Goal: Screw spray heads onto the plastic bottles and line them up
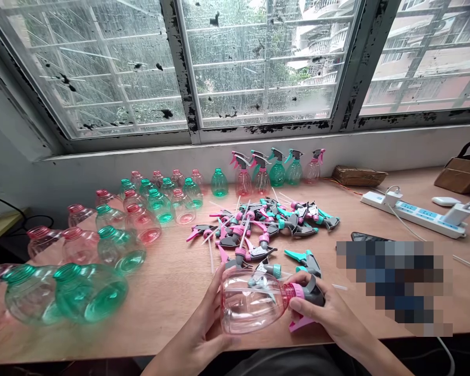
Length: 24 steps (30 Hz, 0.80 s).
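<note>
— Well, left hand (207, 326)?
— Wrapped and clamped round the wide base of the pink bottle (250, 308), forearm rising from the lower edge
— And right hand (331, 313)?
— Closed on the grey spray head (313, 293), thumb pressed against the pink collar, wrist bent inward
— Bottle itself?
— Lying sideways between both hands, over the near edge of the wooden table (172, 282), neck pointing right; touching the wood or not, hard to tell
— Nearby?
— Just behind, a pile of loose spray heads (266, 224); to the left, capless bottles (113, 245) on their sides; by the wall, 5 finished sprayers (278, 169) standing upright
</note>
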Tool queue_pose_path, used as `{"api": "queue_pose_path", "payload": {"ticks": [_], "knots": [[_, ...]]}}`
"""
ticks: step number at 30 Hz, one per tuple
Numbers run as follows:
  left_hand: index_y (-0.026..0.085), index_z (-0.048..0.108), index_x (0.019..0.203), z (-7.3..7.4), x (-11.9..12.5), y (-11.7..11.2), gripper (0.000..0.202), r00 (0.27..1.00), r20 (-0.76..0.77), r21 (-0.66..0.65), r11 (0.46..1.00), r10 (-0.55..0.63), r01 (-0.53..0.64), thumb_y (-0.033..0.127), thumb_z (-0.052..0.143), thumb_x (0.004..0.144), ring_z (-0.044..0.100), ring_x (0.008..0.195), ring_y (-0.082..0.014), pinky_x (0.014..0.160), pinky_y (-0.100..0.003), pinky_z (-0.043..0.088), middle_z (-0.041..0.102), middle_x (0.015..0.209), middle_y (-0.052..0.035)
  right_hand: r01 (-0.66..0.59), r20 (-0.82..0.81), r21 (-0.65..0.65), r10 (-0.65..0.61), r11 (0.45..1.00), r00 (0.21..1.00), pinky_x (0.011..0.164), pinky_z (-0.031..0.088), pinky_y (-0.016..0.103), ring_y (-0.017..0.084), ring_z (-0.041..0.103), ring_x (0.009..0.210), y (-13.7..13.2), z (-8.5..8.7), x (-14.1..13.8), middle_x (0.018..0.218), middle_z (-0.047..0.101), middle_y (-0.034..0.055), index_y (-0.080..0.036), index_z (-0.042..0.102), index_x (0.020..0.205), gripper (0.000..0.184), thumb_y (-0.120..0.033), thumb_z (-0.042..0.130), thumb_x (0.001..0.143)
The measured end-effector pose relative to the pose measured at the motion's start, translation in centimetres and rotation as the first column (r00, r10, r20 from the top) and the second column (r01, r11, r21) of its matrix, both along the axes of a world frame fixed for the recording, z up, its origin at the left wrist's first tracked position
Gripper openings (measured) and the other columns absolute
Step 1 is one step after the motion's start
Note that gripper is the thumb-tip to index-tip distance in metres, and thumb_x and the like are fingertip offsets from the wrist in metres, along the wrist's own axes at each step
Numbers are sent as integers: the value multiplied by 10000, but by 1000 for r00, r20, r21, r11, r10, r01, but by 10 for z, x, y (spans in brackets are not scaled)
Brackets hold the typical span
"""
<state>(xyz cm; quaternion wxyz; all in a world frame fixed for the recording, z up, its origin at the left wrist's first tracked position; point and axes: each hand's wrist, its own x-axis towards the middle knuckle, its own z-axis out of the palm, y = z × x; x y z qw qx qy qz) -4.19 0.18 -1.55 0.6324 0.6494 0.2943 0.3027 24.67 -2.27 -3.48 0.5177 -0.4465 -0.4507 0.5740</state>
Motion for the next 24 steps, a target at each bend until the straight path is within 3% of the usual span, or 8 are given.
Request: {"api": "queue_pose_path", "payload": {"ticks": [3,11,14,19,24], "knots": [[540,69,1578,-1,0,1,1052,1000,17,-31,1000,-5,5,308,807,864,150,1604,-328,1300,-501,190,94,1760,60,9,12,4,-9,1000,1000,597,540,281,163,659,594,0,0,0,679,710,-25,-179,725,941,380,-435,901,723],[572,84,1572,-6,-3,1,842,999,-44,66,998,7,-4,357,647,984,180,1601,-310,1296,-495,210,104,1758,61,30,-3,-35,-30,999,1000,601,514,304,190,660,577,1,1,-1,638,726,-19,-194,679,922,417,-483,897,715],[575,48,1570,-5,-2,0,944,999,-51,50,999,-4,7,360,715,938,240,1583,-330,1287,-516,231,88,1760,53,33,3,-26,-33,999,999,601,505,281,174,654,581,1,0,-1,654,725,-23,-192,691,930,410,-472,900,715],[481,182,1596,-5,-4,1,891,1000,-26,-6,1000,2,-2,414,742,907,124,1607,-340,1294,-537,183,96,1760,16,37,48,6,-37,999,998,629,507,284,165,641,621,1,-3,0,696,713,-27,-191,710,966,397,-454,894,732],[546,82,1583,-6,-5,2,882,999,-48,40,999,-20,21,344,676,964,367,1521,-319,1261,-523,280,119,1753,12,14,58,3,-14,1000,998,624,497,289,166,635,622,1,-3,1,694,723,-18,-186,699,980,389,-452,877,759]]}}
